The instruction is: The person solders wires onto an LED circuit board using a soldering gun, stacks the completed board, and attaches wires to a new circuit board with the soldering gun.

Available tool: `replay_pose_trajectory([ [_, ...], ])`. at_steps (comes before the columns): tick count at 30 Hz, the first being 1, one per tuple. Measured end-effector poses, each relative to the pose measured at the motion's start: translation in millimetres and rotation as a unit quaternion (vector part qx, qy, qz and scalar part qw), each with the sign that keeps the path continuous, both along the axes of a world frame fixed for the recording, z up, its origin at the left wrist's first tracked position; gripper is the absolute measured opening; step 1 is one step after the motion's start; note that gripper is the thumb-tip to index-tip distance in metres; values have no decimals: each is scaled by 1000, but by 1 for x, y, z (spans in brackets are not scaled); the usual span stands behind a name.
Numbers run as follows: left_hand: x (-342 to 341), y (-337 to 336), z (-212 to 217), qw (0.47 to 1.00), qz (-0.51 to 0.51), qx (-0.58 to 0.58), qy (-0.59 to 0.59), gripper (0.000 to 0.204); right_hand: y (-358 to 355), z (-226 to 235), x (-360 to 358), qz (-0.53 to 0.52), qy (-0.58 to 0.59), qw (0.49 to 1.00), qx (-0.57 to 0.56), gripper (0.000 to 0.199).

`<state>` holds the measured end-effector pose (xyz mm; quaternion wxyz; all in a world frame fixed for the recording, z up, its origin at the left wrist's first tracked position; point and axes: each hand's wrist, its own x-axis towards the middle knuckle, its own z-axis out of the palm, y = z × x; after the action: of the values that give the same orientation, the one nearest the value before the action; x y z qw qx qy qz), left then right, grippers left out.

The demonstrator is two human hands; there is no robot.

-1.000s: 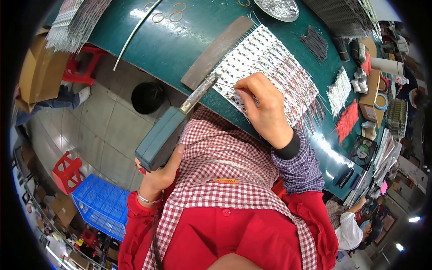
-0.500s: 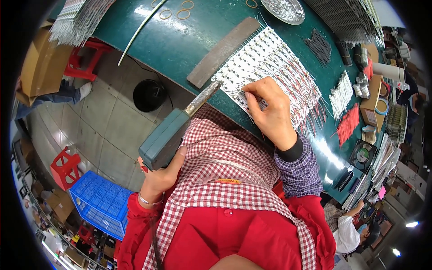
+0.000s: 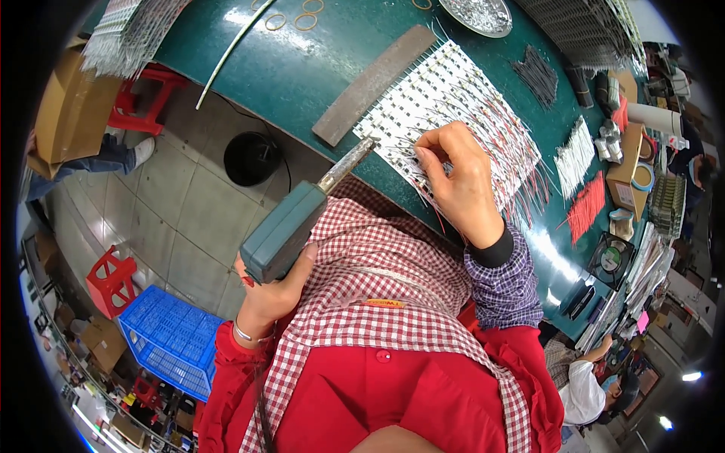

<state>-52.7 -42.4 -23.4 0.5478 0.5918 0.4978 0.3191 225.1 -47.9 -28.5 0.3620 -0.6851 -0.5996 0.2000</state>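
Your left hand (image 3: 273, 291) grips the boxy teal soldering gun (image 3: 291, 226), its metal tip angled toward the white LED strips (image 3: 453, 106) laid flat on the green table (image 3: 302, 68); your right hand (image 3: 461, 181) pinches a thin wire against them, steadying the joint.

Our right hand (image 3: 457, 181) covers part of the white strip panel (image 3: 445, 98), so whatever its fingertips pinch stays hidden; the soldering gun (image 3: 291, 226) tip is too small to judge contact.
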Motion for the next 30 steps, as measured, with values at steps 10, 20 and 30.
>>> replay_pose_trajectory([
  [10,1,4,-5,991,-51,117,42,17,0,6,-3,-13,8,1000,-18,10],
  [20,3,7,-4,992,-65,102,31,16,0,3,-3,-5,-11,1000,-7,9],
  [30,-18,-7,-18,996,-82,25,17,30,0,0,-2,-6,-12,1000,-7,9],
])
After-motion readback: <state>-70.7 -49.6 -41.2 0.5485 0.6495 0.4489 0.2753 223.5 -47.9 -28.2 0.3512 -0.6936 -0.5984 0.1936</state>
